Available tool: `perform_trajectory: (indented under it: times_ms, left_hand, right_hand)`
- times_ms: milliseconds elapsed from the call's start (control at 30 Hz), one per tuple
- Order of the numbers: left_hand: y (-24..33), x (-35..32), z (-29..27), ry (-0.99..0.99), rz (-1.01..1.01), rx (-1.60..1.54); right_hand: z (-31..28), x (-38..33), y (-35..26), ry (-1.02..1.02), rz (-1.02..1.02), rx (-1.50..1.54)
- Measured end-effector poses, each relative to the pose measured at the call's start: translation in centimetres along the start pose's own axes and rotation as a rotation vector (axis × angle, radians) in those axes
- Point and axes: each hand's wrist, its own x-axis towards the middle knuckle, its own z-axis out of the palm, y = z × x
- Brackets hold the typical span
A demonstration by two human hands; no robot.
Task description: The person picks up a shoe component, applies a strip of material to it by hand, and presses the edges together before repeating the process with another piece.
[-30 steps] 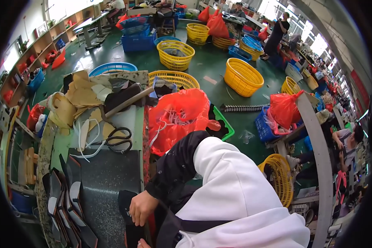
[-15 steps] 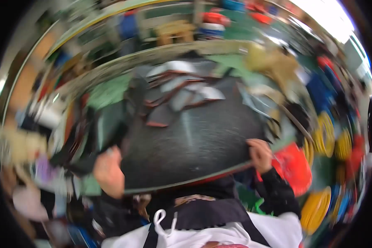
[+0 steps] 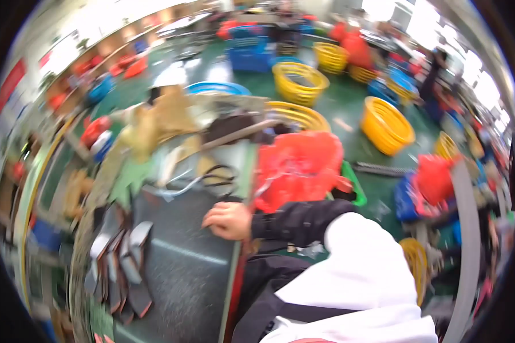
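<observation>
The whole view is smeared with motion blur, so only the big shapes read well. Biggest of all is the green workshop floor [image 3: 349, 108], dotted with round yellow baskets [image 3: 386, 123] and a blue crate [image 3: 252, 51] far back. In front of that stretches the dark grey work mat [image 3: 183, 257], a wide, flat, speckled sheet with a pale streak across it, lying on the bench and running from the middle of the picture down to the lower edge; its right border shows a thin green and red rim. Just right of the mat's top corner sits a bulging red plastic bag [image 3: 300, 166], shiny and crumpled, inside a green bin [image 3: 355, 183]. On the mat's left side lies a row of dark, flat cut pieces [image 3: 123, 268], overlapping, some with lighter faces. Beyond the mat's far end, a pair of black-handled scissors [image 3: 217, 174] lies among pale scraps. And there's the right hand [image 3: 229, 220], coming in on a black sleeve under a white one, knuckles up, fingers curled loosely, resting on the mat near its right edge; whether it grips anything underneath cannot be told through the blur. The left hand is out of the picture.
</observation>
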Motion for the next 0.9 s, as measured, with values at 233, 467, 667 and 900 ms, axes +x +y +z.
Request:
perform_trajectory:
  times_ms: [233, 467, 667, 900]
  left_hand:
    - [8.6, 15.8, 10.4, 0.575, 0.495, 0.118]
    - [6.7, 18.9, 15.3, -0.303, 0.273, -0.135]
    - [6.7, 17.5, 14.1, -0.258, 0.366, -0.263]
    - [4.8, 19.2, 15.0, -0.214, 0.588, -0.266]
  right_hand:
    - [0.8, -0.5, -0.2, 0.035, -0.056, 0.055]
    - [0.6, -1.3, 0.2, 0.046, -0.028, 0.157]
    - [-11.9, -7.2, 9.1, 0.459, 0.256, -0.245]
    - [-33.0, -32.3, 23.3, -0.199, 1.403, -0.457]
